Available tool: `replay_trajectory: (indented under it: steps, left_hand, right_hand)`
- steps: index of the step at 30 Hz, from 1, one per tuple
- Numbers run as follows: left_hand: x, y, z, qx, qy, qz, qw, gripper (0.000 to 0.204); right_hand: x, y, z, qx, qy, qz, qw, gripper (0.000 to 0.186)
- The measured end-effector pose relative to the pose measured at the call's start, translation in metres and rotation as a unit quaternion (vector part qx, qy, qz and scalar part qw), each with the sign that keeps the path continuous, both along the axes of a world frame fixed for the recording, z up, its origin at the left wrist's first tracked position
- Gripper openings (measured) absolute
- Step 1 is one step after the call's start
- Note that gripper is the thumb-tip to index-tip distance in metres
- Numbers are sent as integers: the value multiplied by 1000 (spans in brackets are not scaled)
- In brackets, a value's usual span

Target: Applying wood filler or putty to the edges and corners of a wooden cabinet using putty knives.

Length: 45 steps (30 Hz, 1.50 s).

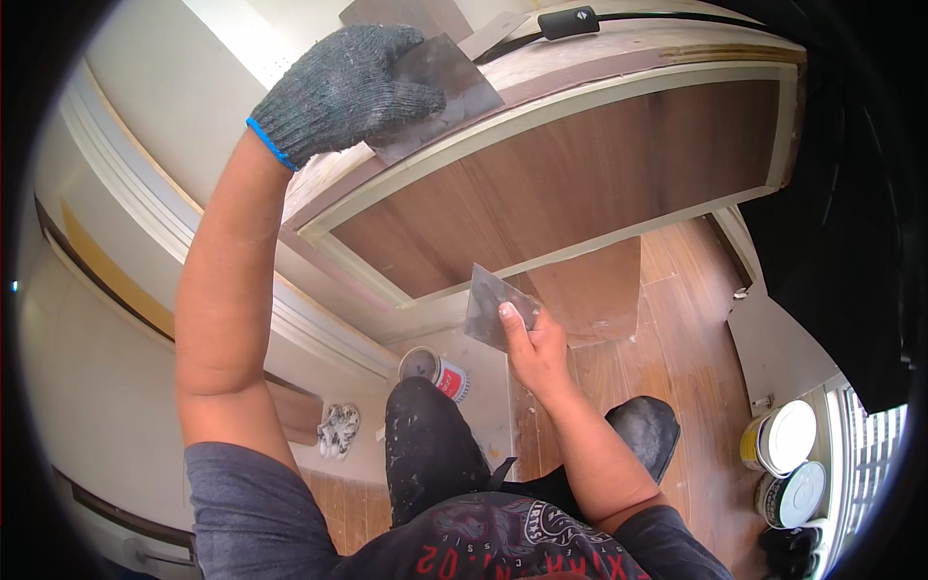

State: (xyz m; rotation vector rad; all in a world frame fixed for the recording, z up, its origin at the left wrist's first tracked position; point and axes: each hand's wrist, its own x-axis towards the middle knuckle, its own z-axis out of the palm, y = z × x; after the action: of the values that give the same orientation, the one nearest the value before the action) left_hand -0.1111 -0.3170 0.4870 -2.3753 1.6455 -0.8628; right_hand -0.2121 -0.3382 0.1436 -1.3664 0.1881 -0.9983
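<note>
My left hand (338,92) wears a dark grey knit glove with a blue cuff. It is closed around a flat metal scraper blade (459,82), which lies against the top edge of a wood-panelled cabinet (580,174). The cabinet's brown front has a cream border. Lower down, before the cabinet's bottom edge, my bare right hand (538,350) grips a second flat metal scraper (486,304), thumb on its face. Its handle side is hidden by my fingers.
On the cabinet top lies a black cable (568,22). Below stands an open tin (420,364) beside my knee, with white shoes (338,430) at left. Two lidded buckets (791,435) are at lower right, near a black sheet (831,222). A brown board (594,290) sits under the cabinet.
</note>
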Motion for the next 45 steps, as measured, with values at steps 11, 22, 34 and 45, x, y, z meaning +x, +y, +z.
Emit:
replay_trajectory:
  steps: [11,22,34,45]
  left_hand:
    - [10,0,1,-10,-31,-19,999,59]
    - [13,25,0,-11,22,-13,1000,46]
    - [31,31,-6,2,35,-3,999,48]
    - [24,56,11,-52,61,12,997,50]
  right_hand:
    - [5,4,-3,-13,-4,-12,1000,36]
    - [5,5,-5,11,-7,6,1000,32]
    - [7,6,-6,-16,6,-7,1000,34]
    - [7,9,-7,3,1,9,1000,31]
